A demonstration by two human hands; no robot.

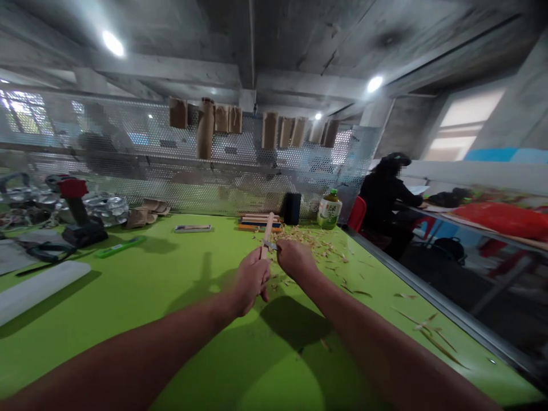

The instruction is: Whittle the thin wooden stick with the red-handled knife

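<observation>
Centre of frame, both forearms reach out over the green tabletop (pixel 171 297). Left hand (pixel 249 283) is wrapped around the lower end of a pale wooden stick (pixel 268 227), fingers closed on it, holding it nearly upright and tilted a little away from the body. That pose keeps the free end clear of the hand, which suits cutting strokes directed away from the person.

Right hand (pixel 294 258) is fisted just beside the stick, fingers closed on a small blade (pixel 271 245) whose metal tip meets the wood about midway up. Judging by the grip, this is whittling.

Wood shavings (pixel 319 246) lie scattered right of centre and trail toward the lower right edge, where longer slivers rest near the metal rim. The spread fits chips flying off away from the hands.

Behind the stick, at centre, a low stack of more sticks (pixel 259 221) sits against the perforated screen; probably stock waiting in reach. A green-labelled bottle (pixel 329 210) stands right of it, a dark box between them.

Left of frame: a red and black power tool (pixel 76 211), metal dishes behind it, a green strip, a white slab at the edge.

Hard to make out: the blade's handle is buried in the fist; the stick's lower end is hidden by the left hand. Brown bags hanging on the screen are blurred. A seated person in dark clothes, right of centre, is partly cut off by the bench.
</observation>
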